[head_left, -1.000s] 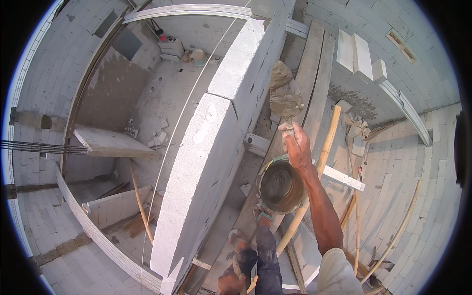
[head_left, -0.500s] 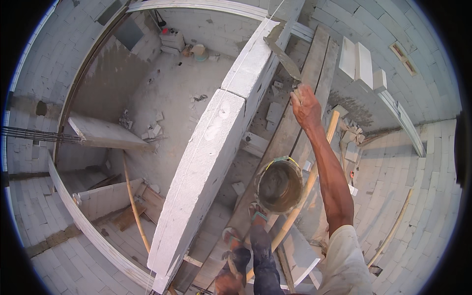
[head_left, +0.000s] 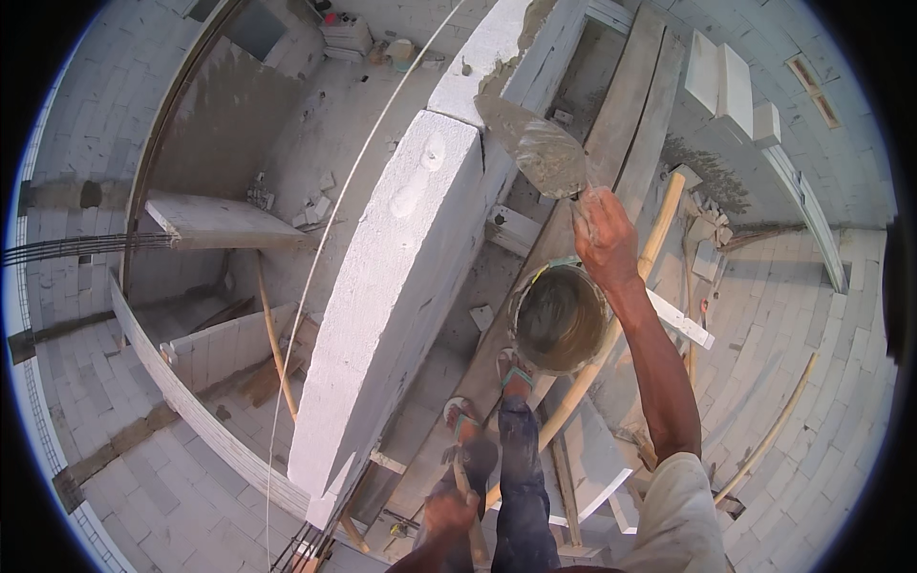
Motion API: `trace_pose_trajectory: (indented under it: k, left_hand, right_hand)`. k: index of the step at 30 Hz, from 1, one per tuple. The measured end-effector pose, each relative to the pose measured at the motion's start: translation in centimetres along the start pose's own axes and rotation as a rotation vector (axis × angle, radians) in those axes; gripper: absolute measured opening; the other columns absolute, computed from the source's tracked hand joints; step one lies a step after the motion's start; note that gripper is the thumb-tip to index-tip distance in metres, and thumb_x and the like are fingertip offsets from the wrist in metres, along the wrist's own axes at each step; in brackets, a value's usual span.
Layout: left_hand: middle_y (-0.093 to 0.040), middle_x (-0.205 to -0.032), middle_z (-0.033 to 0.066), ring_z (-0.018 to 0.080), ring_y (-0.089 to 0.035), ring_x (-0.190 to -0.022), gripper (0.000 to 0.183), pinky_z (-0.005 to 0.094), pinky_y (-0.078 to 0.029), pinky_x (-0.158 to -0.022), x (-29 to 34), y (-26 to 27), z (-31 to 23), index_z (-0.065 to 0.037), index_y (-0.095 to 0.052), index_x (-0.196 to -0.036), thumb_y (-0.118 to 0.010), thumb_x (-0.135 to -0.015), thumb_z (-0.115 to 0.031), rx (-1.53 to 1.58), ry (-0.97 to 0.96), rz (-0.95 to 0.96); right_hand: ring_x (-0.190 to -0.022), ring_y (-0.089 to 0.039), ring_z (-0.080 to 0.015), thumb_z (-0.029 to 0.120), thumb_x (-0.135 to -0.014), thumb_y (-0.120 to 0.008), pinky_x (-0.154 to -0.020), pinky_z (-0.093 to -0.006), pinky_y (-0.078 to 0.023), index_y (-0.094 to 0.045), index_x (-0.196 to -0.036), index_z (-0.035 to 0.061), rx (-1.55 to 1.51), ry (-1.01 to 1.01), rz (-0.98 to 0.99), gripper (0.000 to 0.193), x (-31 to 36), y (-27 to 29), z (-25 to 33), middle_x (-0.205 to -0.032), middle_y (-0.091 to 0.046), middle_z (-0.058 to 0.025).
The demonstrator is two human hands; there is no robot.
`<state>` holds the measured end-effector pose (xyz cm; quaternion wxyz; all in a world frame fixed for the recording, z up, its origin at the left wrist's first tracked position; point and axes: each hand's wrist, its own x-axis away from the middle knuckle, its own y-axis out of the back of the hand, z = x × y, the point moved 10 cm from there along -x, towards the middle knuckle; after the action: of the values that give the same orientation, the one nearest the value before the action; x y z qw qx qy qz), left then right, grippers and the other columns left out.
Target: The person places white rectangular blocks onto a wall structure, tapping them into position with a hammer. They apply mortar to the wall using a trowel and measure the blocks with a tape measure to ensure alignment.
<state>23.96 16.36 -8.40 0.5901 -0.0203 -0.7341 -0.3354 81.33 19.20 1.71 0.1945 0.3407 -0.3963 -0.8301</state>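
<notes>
My right hand (head_left: pixel 606 232) is closed round the handle of a trowel (head_left: pixel 552 164), its broad blade smeared with grey mortar. The blade's far edge touches the wall of white blocks (head_left: pixel 382 258), just beyond a joint between two blocks. Wet mortar (head_left: pixel 497 81) lies along the top there. Low in the picture, my left hand (head_left: pixel 449 513) is closed round a pale wooden stick or handle (head_left: pixel 468 487); its full shape is hidden. A bucket of grey mortar (head_left: pixel 561 317) stands on the planks, nearer me than my right hand.
My feet (head_left: pixel 514 371) are on narrow scaffold planks (head_left: pixel 611 153) beside the wall. A bamboo pole (head_left: pixel 659 224) runs along their right side. A white string line (head_left: pixel 358 181) passes left of the wall. Far below lies a floor (head_left: pixel 349 124) with block rubble.
The trowel has come nearer along the wall and its blade has turned, leaving mortar on the block top. The string has shifted left off the wall. My view has moved slightly.
</notes>
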Motion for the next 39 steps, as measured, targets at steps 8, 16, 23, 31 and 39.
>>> trace_pose_trajectory:
  k: [8, 16, 23, 31, 39]
  left_hand:
    - [-0.074, -0.09, 0.0226, 0.0392, -0.072, -0.092, 0.052, 0.0513, -0.05, -0.094, -0.7, -1.3, -0.2, 0.0, -0.076, -0.088, -0.058, -0.095, -0.048, -0.1, -0.05, -0.029]
    - [-0.073, -0.095, 0.0231, 0.0388, -0.069, -0.099, 0.052, 0.0494, -0.046, -0.102, -0.7, -1.4, -0.2, 0.001, -0.075, -0.093, -0.056, -0.096, -0.048, -0.139, -0.067, -0.039]
    - [-0.073, -0.097, 0.0237, 0.0396, -0.068, -0.101, 0.053, 0.0504, -0.045, -0.104, -0.5, -2.6, 0.4, -0.001, -0.076, -0.095, -0.054, -0.096, -0.049, -0.144, -0.05, -0.034]
    - [-0.072, -0.099, 0.0255, 0.0417, -0.069, -0.101, 0.056, 0.052, -0.046, -0.101, -0.7, -1.7, -0.4, 0.002, -0.074, -0.098, -0.055, -0.094, -0.05, -0.117, -0.061, -0.036]
    - [-0.072, -0.103, 0.0253, 0.0392, -0.068, -0.106, 0.057, 0.0504, -0.044, -0.104, -0.9, -2.5, 0.2, 0.001, -0.075, -0.105, -0.054, -0.095, -0.051, -0.173, -0.021, 0.041]
  right_hand:
    - [-0.099, -0.069, -0.045, 0.016, -0.092, -0.069, -0.087, -0.0515, -0.056, -0.067, -0.111, -0.0008, -0.092, -0.727, 0.509, 0.026, 28.8, -0.7, -4.9, -0.109, -0.069, -0.0239]
    - [-0.111, -0.072, -0.0348, 0.018, -0.097, -0.063, -0.089, -0.0461, -0.061, -0.075, -0.111, 0.0074, 0.372, -0.762, 1.003, 0.022, 40.5, -16.4, -13.9, -0.112, -0.073, -0.02]
    - [-0.109, -0.074, -0.0287, 0.015, -0.096, -0.061, -0.09, -0.0413, -0.06, -0.078, -0.105, 0.0121, 0.384, -0.443, 1.197, 0.02, 40.8, -20.1, -9.3, -0.111, -0.076, -0.0154]
    - [-0.109, -0.071, -0.0388, 0.03, -0.086, -0.074, -0.092, -0.0441, -0.057, -0.076, -0.11, 0.0035, -0.18, -0.655, 1.174, 0.036, 42.5, -16.1, -12.9, -0.108, -0.075, -0.0202]
    - [-0.113, -0.071, -0.0356, 0.047, -0.092, -0.077, -0.099, -0.0397, -0.054, -0.067, -0.126, -0.012, -0.49, -0.946, 0.901, 0.069, 41.4, -12.0, -10.2, -0.115, -0.072, -0.03]
